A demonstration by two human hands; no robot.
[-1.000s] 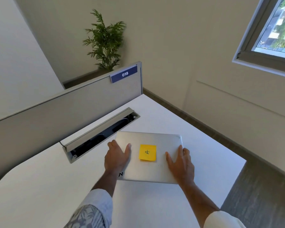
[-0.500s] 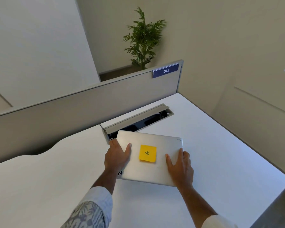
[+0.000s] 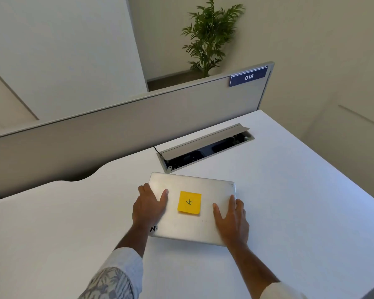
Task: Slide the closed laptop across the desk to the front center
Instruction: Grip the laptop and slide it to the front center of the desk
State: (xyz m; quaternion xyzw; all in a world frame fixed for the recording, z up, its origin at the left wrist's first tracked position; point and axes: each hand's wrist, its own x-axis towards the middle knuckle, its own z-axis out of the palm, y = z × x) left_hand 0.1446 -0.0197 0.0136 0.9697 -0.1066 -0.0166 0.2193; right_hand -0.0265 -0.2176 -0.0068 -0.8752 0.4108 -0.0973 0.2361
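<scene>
White desk [image 3: 52, 244] surface is filling most of the head view, with a grey divider panel [image 3: 121, 134] running along its far edge from nine o'clock up toward one o'clock. A blue number plate [image 3: 248, 77] reading 018 is sitting at the panel's right end, and a green potted plant [image 3: 209, 35] is standing behind the panel at twelve o'clock, against pale walls. Set into the desk near the panel, a cable tray [image 3: 205, 147] is lying with its grey lid tilted up, showing a dark slot. Just in front of the tray, close to it but apart, the closed silver laptop [image 3: 192, 225] is lying flat on the desk near the middle of the view, turned slightly so its right end is sitting a little nearer the person. A yellow sticky note [image 3: 189, 202] with a handwritten mark is sticking to the middle of the lid. The left hand [image 3: 149, 208] is resting flat at the laptop's nine o'clock side, fingers wrapping over the left edge and thumb lying on the lid. The right hand [image 3: 231, 221] is pressing flat on the lid at the three o'clock side, fingers spread and reaching toward the right edge. Neither hand is closing into a fist; both are lying open against the laptop. Light sleeves are showing at the bottom, the left sleeve [image 3: 115, 281] partly patterned.
</scene>
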